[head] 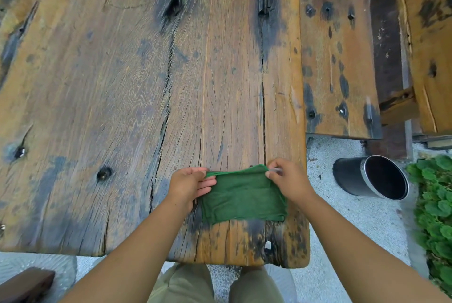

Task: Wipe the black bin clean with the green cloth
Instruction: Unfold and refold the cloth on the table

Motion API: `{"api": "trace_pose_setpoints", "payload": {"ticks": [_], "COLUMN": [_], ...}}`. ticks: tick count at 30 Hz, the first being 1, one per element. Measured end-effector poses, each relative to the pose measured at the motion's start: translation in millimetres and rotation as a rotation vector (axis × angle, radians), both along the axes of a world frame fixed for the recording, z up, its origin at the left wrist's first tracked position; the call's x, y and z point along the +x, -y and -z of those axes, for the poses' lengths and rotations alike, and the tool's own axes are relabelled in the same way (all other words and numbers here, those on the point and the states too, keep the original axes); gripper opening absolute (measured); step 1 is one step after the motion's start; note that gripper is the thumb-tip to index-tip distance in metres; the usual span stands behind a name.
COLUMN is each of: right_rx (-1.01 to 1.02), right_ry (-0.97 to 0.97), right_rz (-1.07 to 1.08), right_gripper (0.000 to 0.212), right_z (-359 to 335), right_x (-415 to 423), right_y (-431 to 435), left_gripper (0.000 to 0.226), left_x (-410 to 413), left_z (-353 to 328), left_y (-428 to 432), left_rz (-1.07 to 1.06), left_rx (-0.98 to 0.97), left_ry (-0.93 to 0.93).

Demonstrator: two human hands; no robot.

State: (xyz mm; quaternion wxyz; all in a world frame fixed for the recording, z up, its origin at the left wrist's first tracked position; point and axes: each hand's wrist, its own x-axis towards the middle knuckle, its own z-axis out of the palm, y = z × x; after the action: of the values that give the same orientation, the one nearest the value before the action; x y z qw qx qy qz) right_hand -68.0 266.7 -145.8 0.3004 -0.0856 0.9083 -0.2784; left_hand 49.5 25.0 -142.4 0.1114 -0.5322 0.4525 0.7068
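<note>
No readable text, labels or numbers anywhere.

Wooden table (146, 82): weathered planks, long cracks, dark knots and stains. Right of the table, a wooden bench (337, 58) with dark spots, and beyond it another plank (430, 45); pale gravel ground (354, 217) below the table's right edge, green leafy plants (437, 204) further right. Dark brown object (24, 285) below the table's near left corner.
</note>
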Motion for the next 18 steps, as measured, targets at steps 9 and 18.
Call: {"api": "trace_pose_setpoints", "payload": {"ticks": [9, 18], "right_rx": [0.229, 0.009], "right_ry": [-0.116, -0.13], "right_rz": [-0.051, 0.325], "right_gripper": [0.026, 0.02], "right_z": [12.8, 6.9], "right_x": [-18.0, 5.3], "right_y": [6.7, -3.8], "left_gripper": [0.014, 0.019], "left_x": [-29.1, -9.5], "left_z": [15.7, 3.1], "left_y": [6.9, 7.6], "left_rz": [0.109, 0.052], "left_rx": [-0.139, -0.3], "left_ry": [-0.087, -0.082]}}
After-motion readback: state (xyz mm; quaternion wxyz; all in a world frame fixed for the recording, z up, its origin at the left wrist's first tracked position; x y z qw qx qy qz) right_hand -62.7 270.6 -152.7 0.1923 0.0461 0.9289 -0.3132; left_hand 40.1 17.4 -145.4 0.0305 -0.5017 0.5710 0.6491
